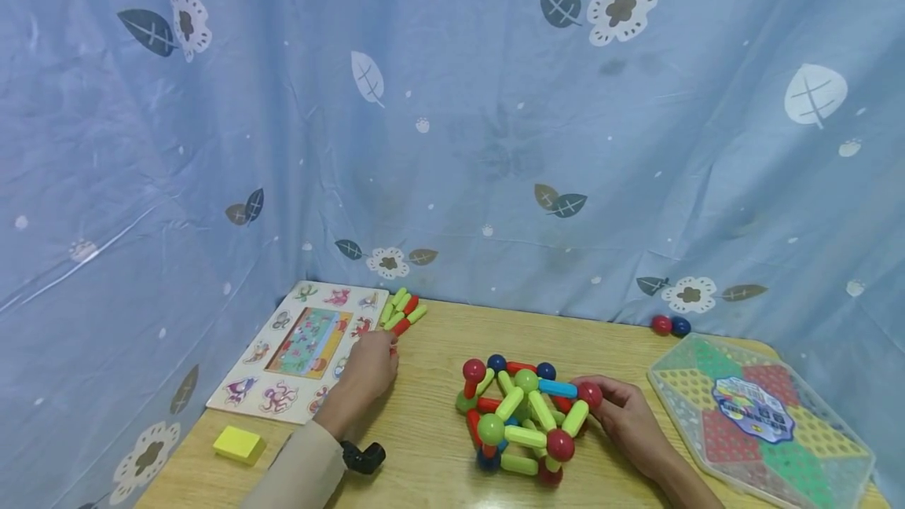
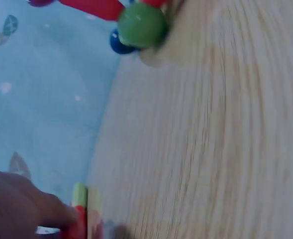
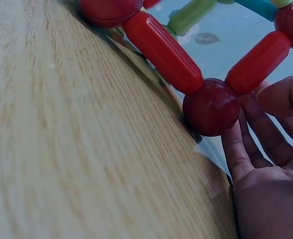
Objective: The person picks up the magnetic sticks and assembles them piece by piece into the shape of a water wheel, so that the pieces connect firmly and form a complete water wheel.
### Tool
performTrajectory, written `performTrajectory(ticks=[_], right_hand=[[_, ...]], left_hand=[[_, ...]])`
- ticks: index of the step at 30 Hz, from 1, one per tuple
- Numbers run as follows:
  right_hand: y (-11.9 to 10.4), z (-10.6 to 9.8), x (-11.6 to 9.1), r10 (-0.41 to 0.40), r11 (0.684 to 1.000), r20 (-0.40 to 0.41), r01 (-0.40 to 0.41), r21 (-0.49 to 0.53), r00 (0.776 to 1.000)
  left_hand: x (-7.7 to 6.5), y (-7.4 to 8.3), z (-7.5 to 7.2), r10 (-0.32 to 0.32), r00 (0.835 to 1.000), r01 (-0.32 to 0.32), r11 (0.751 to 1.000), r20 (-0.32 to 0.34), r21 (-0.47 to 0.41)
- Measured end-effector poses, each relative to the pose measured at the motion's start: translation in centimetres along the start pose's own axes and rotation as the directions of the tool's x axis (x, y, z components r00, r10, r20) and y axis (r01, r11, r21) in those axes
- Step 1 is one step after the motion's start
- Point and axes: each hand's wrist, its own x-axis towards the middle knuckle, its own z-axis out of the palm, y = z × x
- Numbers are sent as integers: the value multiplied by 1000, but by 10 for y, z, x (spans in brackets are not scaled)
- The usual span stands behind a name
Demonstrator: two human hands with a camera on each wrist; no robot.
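A ball-and-rod magnetic structure (image 1: 525, 419) stands on the table, built from green, red and blue rods with coloured balls. My right hand (image 1: 632, 426) holds its right side; in the right wrist view the fingers reach behind a red rod (image 3: 258, 62) and touch a dark red ball (image 3: 211, 107). My left hand (image 1: 369, 368) is at the puzzle board's right edge, pinching a red rod (image 2: 75, 224) that its fingers partly hide. Just beyond it lie several loose green and red rods (image 1: 403, 311).
A wooden sea-animal puzzle board (image 1: 243, 391) lies left, with a yellow block (image 1: 239, 444) before it. A black curved piece (image 1: 364, 458) is beside the left forearm. Right stands a hexagonal checkers board (image 1: 760, 419); behind it sit a red ball (image 1: 661, 325) and a blue ball (image 1: 681, 326).
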Motion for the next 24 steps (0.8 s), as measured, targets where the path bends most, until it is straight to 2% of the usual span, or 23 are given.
performTrajectory(ticks=[1, 2, 3, 4, 5, 6, 7, 8, 9, 10, 11, 12, 13, 14, 19, 21, 22, 24], right_hand=[[0, 0, 0, 6, 1000, -4, -6, -1, 1000], [0, 0, 0, 8, 1000, -8, -8, -3, 1000], [0, 0, 0, 10, 1000, -10, -10, -4, 1000], [0, 0, 0, 10, 1000, -11, -10, -3, 1000], [0, 0, 0, 10, 1000, -10, -10, -2, 1000], [0, 0, 0, 10, 1000, -11, -10, 0, 1000], [0, 0, 0, 9, 1000, -11, -9, 1, 1000], [0, 0, 0, 8, 1000, -12, -8, 3, 1000], [0, 0, 0, 6, 1000, -13, -6, -1, 1000], [0, 0, 0, 5, 1000, -14, -5, -1, 1000], [0, 0, 0, 5, 1000, -15, -5, 0, 1000], [0, 1, 0, 4, 1000, -16, -4, 0, 1000], [0, 1, 0, 2, 1000, -17, -2, 2, 1000], [0, 1, -1, 0, 1000, -16, 0, 3, 1000], [-2, 0, -1, -6, 1000, -12, 6, 0, 1000], [-2, 1, -1, -3, 1000, -17, 3, -10, 1000], [-2, 1, -1, 0, 1000, -20, 0, -16, 1000], [-3, 2, -1, 5, 1000, -23, -5, -26, 1000]], left_hand=[[-3, 3, -1, -23, 1000, 23, 997, -3, -74], [-7, 6, -2, -54, 999, 54, 983, 7, -174], [-11, 11, -3, -88, 996, 93, 951, 30, -293], [-16, 16, -4, -127, 989, 145, 890, 72, -432], [-21, 22, -5, -162, 978, 208, 798, 132, -566], [-26, 28, -5, -189, 960, 279, 679, 205, -679], [-32, 35, -5, -210, 937, 350, 549, 281, -759], [-39, 42, -5, -225, 909, 415, 419, 351, -807], [-45, 49, -5, -233, 882, 466, 308, 409, -829], [-51, 56, -4, -236, 860, 501, 215, 453, -838], [-57, 63, -4, -238, 844, 521, 147, 482, -841], [-63, 71, -3, -242, 834, 529, 95, 496, -843], [-69, 78, -3, -247, 829, 530, 59, 502, -846], [-73, 86, -1, -248, 830, 522, 33, 499, -852], [-86, 119, 6, -280, 848, 451, -62, 450, -890], [-89, 127, 9, -307, 848, 430, -78, 432, -899], [-91, 131, 11, -322, 846, 425, -77, 426, -902], [-93, 135, 14, -338, 841, 429, -61, 423, -901]])
